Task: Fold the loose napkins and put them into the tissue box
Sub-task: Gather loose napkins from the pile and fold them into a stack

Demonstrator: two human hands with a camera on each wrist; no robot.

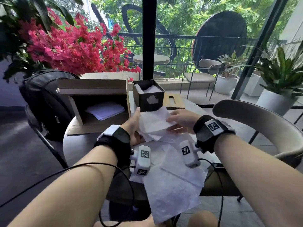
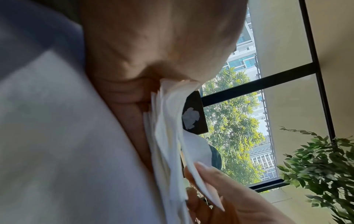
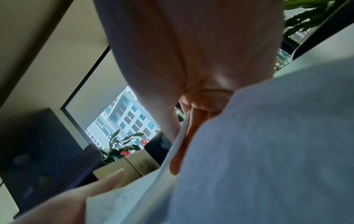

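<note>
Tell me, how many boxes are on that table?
2: an open cardboard box lying on its side at the left, and the black tissue box upright beside it at the right. The backpack could hide others.

backpack (image 1: 47, 102): sitting on a chair, left of the table
cardboard box (image 1: 96, 102): lying open, holding paper sheets
flowers (image 1: 73, 46): blooming red behind

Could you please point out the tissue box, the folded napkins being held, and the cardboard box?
tissue box (image 1: 151, 100): head view, front wall by the pale emblem.
folded napkins (image 1: 153, 122): head view, top sheet between both hands.
cardboard box (image 1: 91, 84): head view, raised top flap.
</note>
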